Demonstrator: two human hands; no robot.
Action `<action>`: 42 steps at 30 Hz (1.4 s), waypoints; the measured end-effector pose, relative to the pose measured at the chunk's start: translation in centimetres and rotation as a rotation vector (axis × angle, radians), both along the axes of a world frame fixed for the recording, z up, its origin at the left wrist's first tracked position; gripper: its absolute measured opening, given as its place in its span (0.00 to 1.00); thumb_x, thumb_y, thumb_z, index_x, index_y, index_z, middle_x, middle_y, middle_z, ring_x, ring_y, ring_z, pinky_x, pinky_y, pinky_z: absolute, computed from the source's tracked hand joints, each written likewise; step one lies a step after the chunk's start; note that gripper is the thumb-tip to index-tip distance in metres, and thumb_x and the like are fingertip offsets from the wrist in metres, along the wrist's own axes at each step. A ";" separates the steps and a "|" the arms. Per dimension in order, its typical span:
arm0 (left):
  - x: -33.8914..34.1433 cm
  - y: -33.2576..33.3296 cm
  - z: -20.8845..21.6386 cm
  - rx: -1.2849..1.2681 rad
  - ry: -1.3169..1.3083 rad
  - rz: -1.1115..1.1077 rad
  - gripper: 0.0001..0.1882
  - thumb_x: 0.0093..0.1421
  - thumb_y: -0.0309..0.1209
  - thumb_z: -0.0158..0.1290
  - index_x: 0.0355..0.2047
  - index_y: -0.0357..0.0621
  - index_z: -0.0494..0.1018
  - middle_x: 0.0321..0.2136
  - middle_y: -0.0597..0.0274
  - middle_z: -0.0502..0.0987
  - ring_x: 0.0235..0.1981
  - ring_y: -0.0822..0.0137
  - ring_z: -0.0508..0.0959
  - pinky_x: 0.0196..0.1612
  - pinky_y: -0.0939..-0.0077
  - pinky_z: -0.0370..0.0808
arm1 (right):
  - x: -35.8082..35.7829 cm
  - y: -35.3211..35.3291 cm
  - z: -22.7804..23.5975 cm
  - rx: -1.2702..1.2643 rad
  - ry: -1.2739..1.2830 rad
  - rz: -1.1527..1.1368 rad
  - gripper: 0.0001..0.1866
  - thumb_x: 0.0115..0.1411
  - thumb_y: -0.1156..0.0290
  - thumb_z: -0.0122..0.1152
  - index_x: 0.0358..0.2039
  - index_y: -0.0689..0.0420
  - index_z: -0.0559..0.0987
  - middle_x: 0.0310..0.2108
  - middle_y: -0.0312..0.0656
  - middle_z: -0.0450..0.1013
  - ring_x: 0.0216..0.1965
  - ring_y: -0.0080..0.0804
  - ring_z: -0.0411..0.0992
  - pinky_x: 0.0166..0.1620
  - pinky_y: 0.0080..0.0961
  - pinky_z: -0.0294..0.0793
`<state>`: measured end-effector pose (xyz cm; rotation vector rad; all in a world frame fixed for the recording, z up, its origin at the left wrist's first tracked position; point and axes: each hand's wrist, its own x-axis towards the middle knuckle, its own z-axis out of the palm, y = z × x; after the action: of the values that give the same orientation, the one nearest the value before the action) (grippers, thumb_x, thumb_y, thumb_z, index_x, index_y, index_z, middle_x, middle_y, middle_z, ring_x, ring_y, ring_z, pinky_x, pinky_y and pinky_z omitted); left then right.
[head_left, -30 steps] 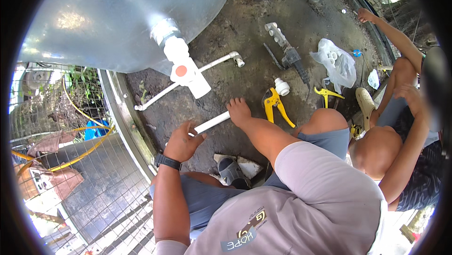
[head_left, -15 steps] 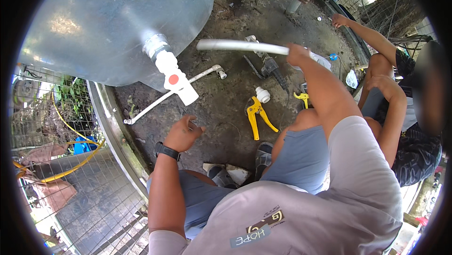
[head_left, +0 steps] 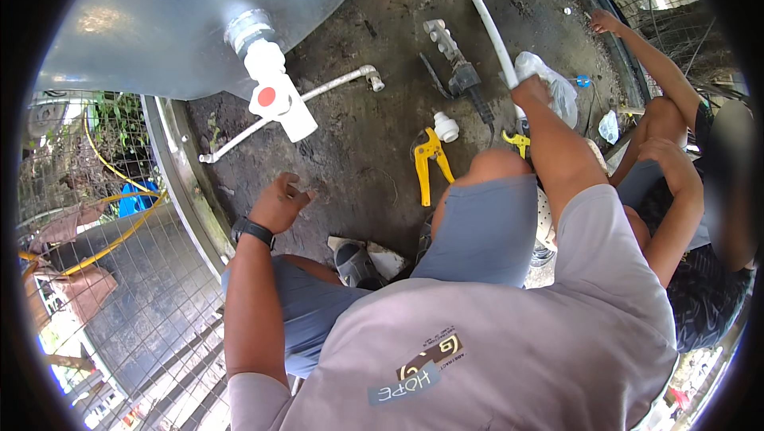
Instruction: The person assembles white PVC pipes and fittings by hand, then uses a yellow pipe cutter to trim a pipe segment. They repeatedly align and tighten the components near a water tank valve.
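Observation:
My right hand (head_left: 532, 94) grips a short white plastic pipe (head_left: 495, 39) near its lower end. The pipe tilts up and leftward above the ground, beside a clear plastic bag (head_left: 563, 101). My left hand (head_left: 278, 203) hovers over the ground with fingers loosely curled and apart, nothing visible in it. Beyond that hand, a white valve (head_left: 274, 101) with a red disc joins the outlet of a big grey tank (head_left: 191, 25). A dark pipe-welding tool (head_left: 465, 79) lies left of my right hand. Nearer me are a yellow pipe cutter (head_left: 430, 164) and a white fitting (head_left: 446, 127).
A thin white pipe with an elbow (head_left: 338, 82) runs behind the valve. Another yellow cutter (head_left: 517, 142) lies by my right forearm. A person (head_left: 668, 168) sits at the right, one arm stretched forward. Wire fencing (head_left: 159, 304) and a raised edge border the left.
My right hand has swung the white pipe from nearly level, pointing left, to steeply upright and farther right. My left hand has shifted slightly left. The view has tilted nearer.

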<state>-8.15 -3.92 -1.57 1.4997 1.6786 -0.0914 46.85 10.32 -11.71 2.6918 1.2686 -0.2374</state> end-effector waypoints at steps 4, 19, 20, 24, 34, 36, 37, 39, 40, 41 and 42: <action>2.8 2.2 0.3 0.023 -0.081 -0.025 0.33 0.59 0.44 0.62 0.56 0.32 0.69 0.41 0.39 0.82 0.42 0.49 0.83 0.46 0.60 0.78 | -0.3 0.6 -3.6 -0.044 0.475 0.671 0.26 0.54 0.51 0.70 0.46 0.57 0.81 0.42 0.49 0.81 0.51 0.51 0.77 0.55 0.41 0.75; 10.7 1.5 -0.4 -0.156 -0.379 0.125 0.35 0.63 0.53 0.57 0.59 0.38 0.67 0.48 0.48 0.79 0.46 0.54 0.82 0.50 0.60 0.78 | -10.9 1.1 -1.0 -0.413 1.005 0.624 0.23 0.50 0.68 0.66 0.47 0.62 0.77 0.36 0.51 0.80 0.34 0.44 0.81 0.37 0.39 0.79; 12.4 1.8 -1.4 -0.240 -0.548 0.339 0.36 0.64 0.56 0.54 0.59 0.39 0.67 0.50 0.49 0.78 0.48 0.53 0.81 0.52 0.58 0.77 | -12.8 2.0 1.8 -0.451 1.104 0.587 0.21 0.51 0.67 0.65 0.45 0.63 0.78 0.37 0.50 0.80 0.33 0.41 0.81 0.35 0.37 0.79; 15.3 4.2 -2.5 -0.470 -1.204 0.953 0.36 0.68 0.60 0.46 0.62 0.43 0.64 0.53 0.52 0.75 0.50 0.52 0.78 0.56 0.53 0.75 | -19.4 0.9 8.5 -0.408 1.175 0.997 0.30 0.55 0.62 0.70 0.55 0.63 0.73 0.52 0.51 0.76 0.52 0.39 0.76 0.51 0.37 0.76; 11.8 2.1 2.7 -0.210 -1.275 0.852 0.27 0.65 0.36 0.54 0.61 0.39 0.62 0.46 0.52 0.77 0.44 0.55 0.81 0.47 0.59 0.82 | -3.3 2.4 -2.5 -0.144 0.280 0.326 0.39 0.50 0.50 0.74 0.54 0.66 0.76 0.53 0.57 0.75 0.56 0.51 0.73 0.56 0.43 0.74; 11.3 1.8 3.6 -0.220 -1.212 0.765 0.30 0.64 0.38 0.55 0.61 0.38 0.61 0.48 0.50 0.76 0.49 0.50 0.80 0.55 0.54 0.78 | 1.4 1.3 -7.1 -0.282 0.555 0.267 0.40 0.48 0.50 0.75 0.53 0.67 0.74 0.47 0.58 0.78 0.50 0.51 0.78 0.52 0.44 0.76; 11.0 1.4 3.7 -0.211 -1.184 0.720 0.31 0.63 0.37 0.57 0.61 0.36 0.60 0.48 0.49 0.76 0.51 0.48 0.79 0.56 0.53 0.77 | 2.7 0.2 -9.1 -0.275 0.679 0.189 0.41 0.48 0.50 0.75 0.54 0.67 0.73 0.44 0.58 0.80 0.47 0.51 0.79 0.50 0.44 0.77; 10.1 -0.1 4.6 -0.222 -1.143 0.726 0.32 0.62 0.37 0.58 0.62 0.36 0.60 0.49 0.48 0.75 0.51 0.48 0.79 0.56 0.52 0.77 | 0.5 -0.9 -8.7 -0.191 0.740 0.086 0.40 0.48 0.52 0.75 0.55 0.67 0.74 0.44 0.60 0.79 0.48 0.54 0.79 0.49 0.43 0.76; 9.8 -0.7 4.9 -0.232 -1.133 0.720 0.33 0.62 0.36 0.58 0.62 0.37 0.59 0.49 0.48 0.75 0.51 0.48 0.79 0.56 0.52 0.77 | -0.3 -1.1 -8.1 -0.143 0.758 0.028 0.40 0.49 0.52 0.74 0.55 0.67 0.74 0.44 0.60 0.79 0.48 0.55 0.78 0.49 0.43 0.76; 9.6 -0.7 5.2 -0.312 -1.155 0.740 0.33 0.61 0.36 0.59 0.63 0.37 0.59 0.49 0.48 0.75 0.51 0.48 0.79 0.56 0.51 0.77 | -0.2 -1.2 -8.2 -0.071 0.667 0.043 0.38 0.50 0.52 0.72 0.55 0.65 0.74 0.46 0.60 0.78 0.50 0.55 0.77 0.52 0.43 0.75; 9.9 -0.6 5.3 -0.300 -1.150 0.729 0.32 0.62 0.34 0.58 0.62 0.36 0.59 0.49 0.48 0.75 0.50 0.50 0.80 0.55 0.55 0.78 | -0.1 -1.4 -8.9 0.000 0.575 0.057 0.37 0.51 0.51 0.69 0.55 0.63 0.74 0.48 0.60 0.77 0.52 0.56 0.76 0.54 0.43 0.74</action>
<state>1.70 -4.51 3.77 0.4212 1.0468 0.7376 46.76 8.90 -20.59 2.6726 1.4649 -1.0621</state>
